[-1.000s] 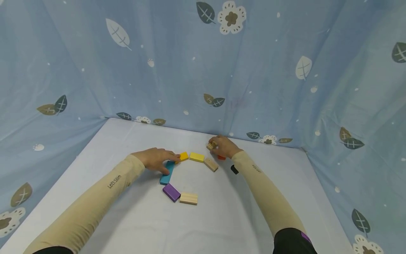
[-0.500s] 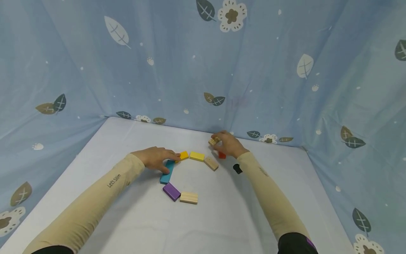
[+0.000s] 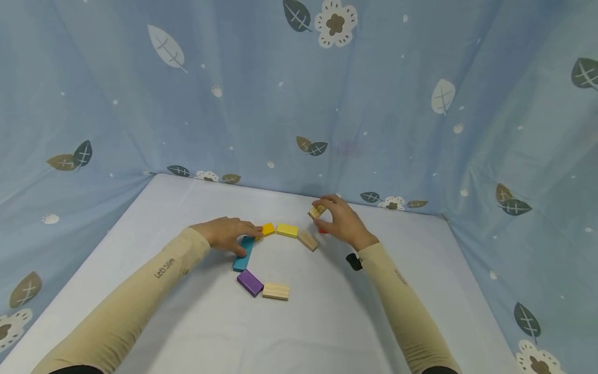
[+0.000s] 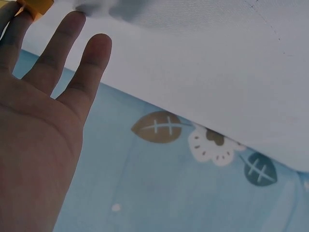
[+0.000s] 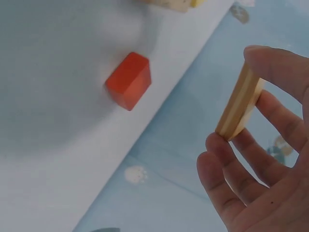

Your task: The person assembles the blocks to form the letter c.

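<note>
My right hand (image 3: pixel 340 221) pinches a plain wooden block (image 3: pixel 316 211) (image 5: pixel 239 107) between thumb and fingers, lifted above the table. An orange-red block (image 5: pixel 129 80) lies on the table beneath it, mostly hidden by the hand in the head view. My left hand (image 3: pixel 227 234) rests flat with straight fingers (image 4: pixel 79 67) on a teal block (image 3: pixel 244 253), its fingertips touching an orange block (image 3: pixel 267 229). A yellow block (image 3: pixel 287 230) and a tan block (image 3: pixel 307 240) continue the arc to the right.
A purple block (image 3: pixel 250 282) and a light wooden block (image 3: pixel 275 291) lie nearer me on the white table (image 3: pixel 327 311). Blue leaf-patterned cloth (image 3: pixel 299 104) walls the table at the back and both sides. A small black object (image 3: pixel 353 261) sits at my right wrist.
My right hand has lifted the wooden block up and slightly toward me, off the orange-red block's spot. The left hand has stayed on the teal block.
</note>
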A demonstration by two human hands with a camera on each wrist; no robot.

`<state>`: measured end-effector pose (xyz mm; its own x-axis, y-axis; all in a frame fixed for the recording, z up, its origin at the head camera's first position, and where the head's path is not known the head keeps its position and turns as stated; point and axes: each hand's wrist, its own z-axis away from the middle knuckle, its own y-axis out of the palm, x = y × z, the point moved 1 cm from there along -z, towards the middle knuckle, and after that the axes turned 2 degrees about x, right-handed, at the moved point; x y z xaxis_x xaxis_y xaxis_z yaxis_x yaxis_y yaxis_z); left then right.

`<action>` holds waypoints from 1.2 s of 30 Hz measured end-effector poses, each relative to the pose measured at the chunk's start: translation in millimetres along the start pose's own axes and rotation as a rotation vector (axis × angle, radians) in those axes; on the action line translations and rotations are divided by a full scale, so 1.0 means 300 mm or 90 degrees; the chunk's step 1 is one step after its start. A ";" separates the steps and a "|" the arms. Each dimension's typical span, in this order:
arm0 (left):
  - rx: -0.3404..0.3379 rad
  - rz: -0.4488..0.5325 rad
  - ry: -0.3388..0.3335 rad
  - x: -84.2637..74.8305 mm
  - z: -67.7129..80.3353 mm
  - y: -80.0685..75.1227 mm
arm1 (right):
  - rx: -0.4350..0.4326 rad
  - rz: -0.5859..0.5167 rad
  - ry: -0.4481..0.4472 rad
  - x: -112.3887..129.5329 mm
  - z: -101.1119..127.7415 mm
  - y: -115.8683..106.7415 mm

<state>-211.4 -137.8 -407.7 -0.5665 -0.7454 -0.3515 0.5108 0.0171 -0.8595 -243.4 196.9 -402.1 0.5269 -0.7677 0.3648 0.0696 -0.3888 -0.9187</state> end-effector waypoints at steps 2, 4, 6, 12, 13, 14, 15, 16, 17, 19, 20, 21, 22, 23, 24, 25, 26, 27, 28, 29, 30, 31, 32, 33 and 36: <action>-0.002 -0.001 0.001 0.001 0.001 0.002 | -0.013 0.008 -0.009 0.015 0.020 -0.003; -0.002 -0.002 -0.002 0.003 0.002 0.005 | -0.024 0.016 -0.015 0.030 0.040 -0.007; 0.000 -0.003 -0.005 0.004 0.000 0.007 | -0.034 0.016 -0.019 0.043 0.062 -0.009; 0.008 -0.011 -0.008 0.003 -0.005 0.007 | -0.058 -0.006 -0.035 0.072 0.132 -0.001; 0.010 -0.013 -0.009 0.002 -0.006 0.007 | -0.061 -0.010 -0.039 0.076 0.143 0.000; 0.011 -0.015 -0.010 0.002 -0.007 0.006 | -0.064 -0.014 -0.042 0.079 0.153 0.000; 0.011 -0.016 -0.011 0.001 -0.007 0.006 | -0.068 -0.018 -0.047 0.082 0.163 -0.001; 0.012 -0.018 -0.011 0.001 -0.008 0.006 | -0.072 -0.018 -0.052 0.084 0.172 -0.003; 0.011 -0.018 -0.011 0.001 -0.009 0.005 | -0.076 -0.021 -0.056 0.086 0.180 -0.007; 0.009 -0.016 -0.010 0.002 -0.010 0.005 | -0.085 -0.021 -0.066 0.091 0.192 -0.018; 0.007 -0.013 -0.009 0.003 -0.009 0.004 | -0.089 -0.020 -0.069 0.092 0.197 -0.023; 0.004 -0.011 -0.007 0.003 -0.009 0.004 | -0.093 -0.018 -0.073 0.094 0.202 -0.028; 0.002 -0.011 -0.005 0.005 -0.009 0.003 | -0.095 -0.015 -0.075 0.096 0.206 -0.033; 0.001 -0.010 -0.004 0.006 -0.009 0.002 | -0.096 -0.012 -0.076 0.099 0.210 -0.038; 0.000 -0.009 -0.003 0.007 -0.009 0.001 | -0.095 -0.010 -0.077 0.101 0.216 -0.040; 0.001 -0.009 -0.002 0.007 -0.008 0.000 | -0.094 -0.009 -0.077 0.103 0.221 -0.041; 0.001 -0.011 -0.003 0.008 -0.008 -0.002 | -0.093 -0.007 -0.077 0.105 0.228 -0.041; 0.002 -0.014 -0.003 0.008 -0.009 -0.003 | -0.093 -0.007 -0.077 0.109 0.236 -0.039; 0.003 -0.015 -0.003 0.008 -0.009 -0.005 | -0.094 -0.008 -0.078 0.112 0.243 -0.038; 0.003 -0.015 -0.005 0.007 -0.009 -0.007 | -0.095 -0.009 -0.078 0.114 0.250 -0.036; 0.004 -0.015 -0.006 0.007 -0.010 -0.008 | -0.095 -0.010 -0.079 0.116 0.258 -0.033; 0.006 -0.014 -0.008 0.006 -0.010 -0.009 | -0.096 -0.009 -0.080 0.118 0.266 -0.029; 0.006 -0.015 -0.007 0.004 -0.010 -0.009 | -0.095 -0.007 -0.081 0.121 0.273 -0.025; 0.006 -0.014 -0.007 0.003 -0.009 -0.009 | -0.094 -0.006 -0.083 0.123 0.280 -0.021; 0.007 -0.008 -0.004 0.000 -0.006 -0.007 | -0.086 0.001 -0.086 0.131 0.299 -0.008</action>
<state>-213.4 -136.6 -406.6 -0.5688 -0.7499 -0.3379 0.5101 0.0006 -0.8601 -146.8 213.3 -399.0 0.6369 -0.6962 0.3313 -0.0415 -0.4600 -0.8870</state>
